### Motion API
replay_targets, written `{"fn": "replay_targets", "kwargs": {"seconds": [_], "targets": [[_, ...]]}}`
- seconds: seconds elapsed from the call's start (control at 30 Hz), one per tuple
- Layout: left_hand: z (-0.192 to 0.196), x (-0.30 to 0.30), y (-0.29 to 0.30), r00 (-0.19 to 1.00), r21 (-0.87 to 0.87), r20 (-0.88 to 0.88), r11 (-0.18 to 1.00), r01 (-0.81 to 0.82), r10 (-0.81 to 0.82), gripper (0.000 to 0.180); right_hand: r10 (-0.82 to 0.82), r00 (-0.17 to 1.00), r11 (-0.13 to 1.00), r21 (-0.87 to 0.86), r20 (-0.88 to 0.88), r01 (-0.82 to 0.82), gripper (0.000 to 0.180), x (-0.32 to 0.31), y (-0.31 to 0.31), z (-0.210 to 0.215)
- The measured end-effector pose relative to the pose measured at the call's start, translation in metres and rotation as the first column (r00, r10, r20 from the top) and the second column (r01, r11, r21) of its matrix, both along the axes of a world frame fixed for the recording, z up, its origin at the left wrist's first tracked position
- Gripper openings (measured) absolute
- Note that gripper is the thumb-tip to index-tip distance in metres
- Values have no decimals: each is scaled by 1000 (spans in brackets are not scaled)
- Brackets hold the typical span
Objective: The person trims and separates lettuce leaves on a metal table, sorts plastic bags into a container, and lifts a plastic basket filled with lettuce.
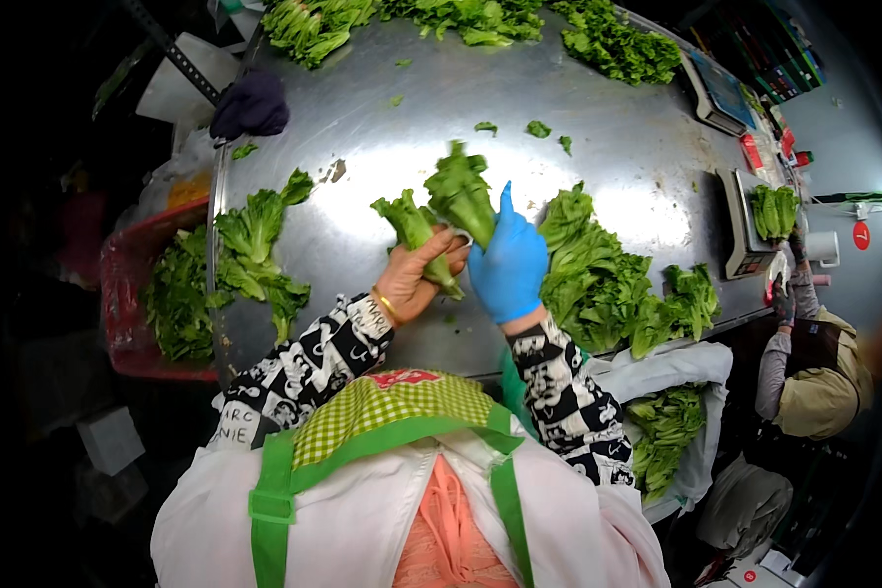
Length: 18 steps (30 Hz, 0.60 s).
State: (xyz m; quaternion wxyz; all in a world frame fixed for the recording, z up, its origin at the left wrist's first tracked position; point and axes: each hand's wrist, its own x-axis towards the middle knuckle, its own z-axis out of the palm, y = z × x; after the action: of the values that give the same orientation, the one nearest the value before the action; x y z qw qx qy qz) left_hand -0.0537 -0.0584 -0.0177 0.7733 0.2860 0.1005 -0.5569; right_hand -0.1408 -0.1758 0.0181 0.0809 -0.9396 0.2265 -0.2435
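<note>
Over the shiny round steel bench (363,186), the bare left hand (414,279) and the blue-gloved right hand (508,267) meet, both clamped on a bunch of green leafy lettuce (439,211) held just above the bench's middle. The leaves fan upward from the fingers. A heap of loose green leaves (598,279) lies just right of the gloved hand, and another green pile (250,245) rests at the bench's left edge, above a red plastic crate (118,294) of greens.
</note>
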Motion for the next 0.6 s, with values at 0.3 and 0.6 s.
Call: {"fn": "replay_targets", "kwargs": {"seconds": [0.3, 0.6], "targets": [[27, -2, 7, 991, -69, -128, 997, -37, 28, 28, -317, 907, 364, 919, 277, -153, 31, -38, 19, 35], [29, -12, 3, 988, 72, 136, 994, -79, 68, 34, -191, 967, 767, 640, 171, 38, 21, -24, 39, 8]]}}
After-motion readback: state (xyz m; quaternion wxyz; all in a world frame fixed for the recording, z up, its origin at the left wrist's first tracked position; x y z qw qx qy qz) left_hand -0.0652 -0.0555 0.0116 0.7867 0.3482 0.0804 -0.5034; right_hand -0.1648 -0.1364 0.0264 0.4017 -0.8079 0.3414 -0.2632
